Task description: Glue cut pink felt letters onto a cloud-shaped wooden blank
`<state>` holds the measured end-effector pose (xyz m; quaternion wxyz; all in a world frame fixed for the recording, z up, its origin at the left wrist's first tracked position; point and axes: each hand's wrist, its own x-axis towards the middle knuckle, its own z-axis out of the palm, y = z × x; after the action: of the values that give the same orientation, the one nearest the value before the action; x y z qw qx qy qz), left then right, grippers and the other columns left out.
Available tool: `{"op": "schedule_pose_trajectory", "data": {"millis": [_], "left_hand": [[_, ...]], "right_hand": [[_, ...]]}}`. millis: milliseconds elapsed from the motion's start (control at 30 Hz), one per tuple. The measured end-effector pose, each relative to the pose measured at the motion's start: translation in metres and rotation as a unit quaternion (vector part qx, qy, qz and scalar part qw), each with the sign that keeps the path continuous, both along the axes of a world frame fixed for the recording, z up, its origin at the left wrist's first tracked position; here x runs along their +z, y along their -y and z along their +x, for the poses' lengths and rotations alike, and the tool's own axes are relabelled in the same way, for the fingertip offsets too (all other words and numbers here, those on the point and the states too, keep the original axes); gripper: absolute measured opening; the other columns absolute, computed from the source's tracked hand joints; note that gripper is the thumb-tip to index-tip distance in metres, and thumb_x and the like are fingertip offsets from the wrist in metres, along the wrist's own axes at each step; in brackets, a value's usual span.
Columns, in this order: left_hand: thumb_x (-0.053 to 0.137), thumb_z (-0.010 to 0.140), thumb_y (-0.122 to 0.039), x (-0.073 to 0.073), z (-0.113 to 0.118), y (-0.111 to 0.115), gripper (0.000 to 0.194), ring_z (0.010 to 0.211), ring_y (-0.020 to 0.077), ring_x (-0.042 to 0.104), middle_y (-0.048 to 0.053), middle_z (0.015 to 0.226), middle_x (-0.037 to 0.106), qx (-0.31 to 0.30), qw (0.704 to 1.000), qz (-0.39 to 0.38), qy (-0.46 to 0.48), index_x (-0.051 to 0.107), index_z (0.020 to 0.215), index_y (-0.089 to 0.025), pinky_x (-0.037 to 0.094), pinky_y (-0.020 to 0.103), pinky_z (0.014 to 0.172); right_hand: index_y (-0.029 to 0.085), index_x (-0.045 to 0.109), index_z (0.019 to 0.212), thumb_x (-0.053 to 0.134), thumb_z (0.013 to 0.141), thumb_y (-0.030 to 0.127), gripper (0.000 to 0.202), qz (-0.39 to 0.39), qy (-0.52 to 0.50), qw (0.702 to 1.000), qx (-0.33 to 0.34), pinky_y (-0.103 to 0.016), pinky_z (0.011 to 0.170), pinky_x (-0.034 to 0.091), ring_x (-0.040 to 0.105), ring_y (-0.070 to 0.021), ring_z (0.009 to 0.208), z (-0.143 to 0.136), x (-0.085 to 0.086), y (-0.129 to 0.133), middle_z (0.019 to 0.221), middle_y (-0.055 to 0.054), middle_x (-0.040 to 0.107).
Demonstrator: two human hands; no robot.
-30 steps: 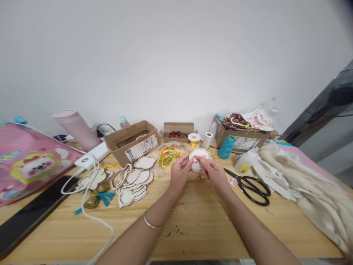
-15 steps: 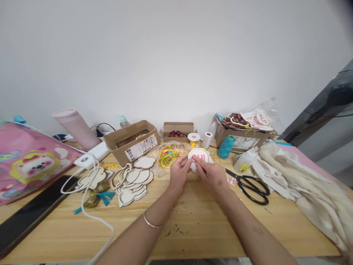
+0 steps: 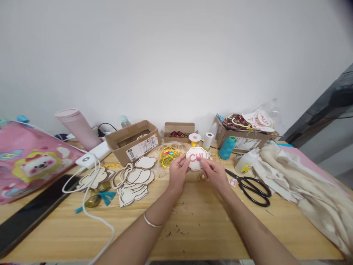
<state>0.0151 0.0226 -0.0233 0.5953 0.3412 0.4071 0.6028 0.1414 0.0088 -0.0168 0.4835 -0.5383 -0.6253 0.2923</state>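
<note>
Between my two hands, a white scalloped plaque (image 3: 195, 164) with pink letters reading "CHI" is held up above the table. My left hand (image 3: 178, 170) pinches its left edge, thumb on the front. My right hand (image 3: 214, 170) is closed on its right side, with the thumb near the last letter. Behind it stand a yellow thread spool (image 3: 194, 138) and a white roll (image 3: 207, 140). A tangle of yellow cords (image 3: 168, 156) lies just left of the plaque. Black-handled scissors (image 3: 255, 188) and a small tag with a pink H (image 3: 233, 182) rest right of my right hand.
Wooden cutouts (image 3: 135, 182) are piled at left, before an open cardboard box (image 3: 132, 141). A filled box (image 3: 242, 138), a teal thread cone (image 3: 227, 148), a glue bottle (image 3: 246, 162) and cream cloth (image 3: 311, 191) stand or lie right. A white cable (image 3: 103, 222) crosses the left side.
My right hand has shifted right across the plaque, uncovering more of its pink letters. My left hand stays at the left edge. The view has shifted slightly.
</note>
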Motion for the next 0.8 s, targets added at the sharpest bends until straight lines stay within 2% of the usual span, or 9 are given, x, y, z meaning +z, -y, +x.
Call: {"op": "schedule_pose_trajectory", "data": {"millis": [67,167,400,633,700,800], "left_hand": [[0.072,0.06,-0.029,0.001,0.001,0.0,0.038,0.065,0.0147,0.065,0.006,0.074,0.071,0.0,1.0,-0.003,0.001,0.065,0.093,-0.011,0.051,0.025,0.062],[0.072,0.06,-0.028,0.001,0.002,0.002,0.037,0.065,0.0147,0.065,0.006,0.075,0.071,-0.005,1.0,-0.004,-0.002,0.065,0.093,-0.011,0.051,0.024,0.062],[0.074,0.058,-0.031,0.002,0.006,0.006,0.035,0.067,0.0163,0.065,0.006,0.075,0.072,-0.032,0.999,0.019,-0.035,0.068,0.088,-0.014,0.051,0.025,0.062],[0.075,0.057,-0.029,0.004,0.007,0.006,0.034,0.066,0.0165,0.065,0.005,0.073,0.072,-0.046,0.998,0.018,-0.035,0.069,0.087,-0.014,0.052,0.027,0.064],[0.075,0.057,-0.03,0.003,0.007,0.006,0.036,0.063,0.0153,0.064,0.005,0.072,0.072,-0.047,0.998,0.006,-0.037,0.068,0.088,-0.014,0.052,0.025,0.061],[0.074,0.058,-0.032,0.002,0.006,0.006,0.037,0.061,0.0131,0.063,0.004,0.072,0.071,-0.037,0.999,-0.008,-0.032,0.068,0.09,-0.013,0.05,0.022,0.057]], "right_hand": [[0.01,0.069,0.093,0.045,0.079,0.042,0.043,-0.007,-0.059,0.998,-0.018,-0.02,0.039,0.03,0.035,-0.0084,0.039,0.0,0.002,-0.001,0.041,0.005,0.039],[0.011,0.069,0.087,0.05,0.074,0.045,0.04,0.013,-0.05,0.997,-0.055,-0.02,0.04,0.03,0.034,-0.0076,0.041,0.001,0.0,-0.002,0.044,0.005,0.039],[0.017,0.067,0.078,0.055,0.072,0.052,0.036,0.048,0.086,0.986,-0.136,-0.02,0.043,0.03,0.04,-0.0085,0.042,0.006,-0.009,-0.006,0.043,0.005,0.044],[0.02,0.068,0.08,0.056,0.073,0.049,0.032,0.113,0.265,0.937,-0.198,-0.022,0.045,0.026,0.049,-0.0121,0.046,0.012,-0.001,-0.002,0.05,0.0,0.057],[0.019,0.068,0.079,0.06,0.07,0.049,0.033,0.096,0.252,0.943,-0.196,-0.022,0.045,0.026,0.048,-0.012,0.045,0.014,-0.001,-0.004,0.049,0.0,0.056],[0.017,0.065,0.082,0.061,0.069,0.049,0.034,0.073,0.147,0.972,-0.167,-0.021,0.044,0.031,0.045,-0.01,0.043,0.018,-0.001,-0.006,0.048,0.003,0.052]]}}
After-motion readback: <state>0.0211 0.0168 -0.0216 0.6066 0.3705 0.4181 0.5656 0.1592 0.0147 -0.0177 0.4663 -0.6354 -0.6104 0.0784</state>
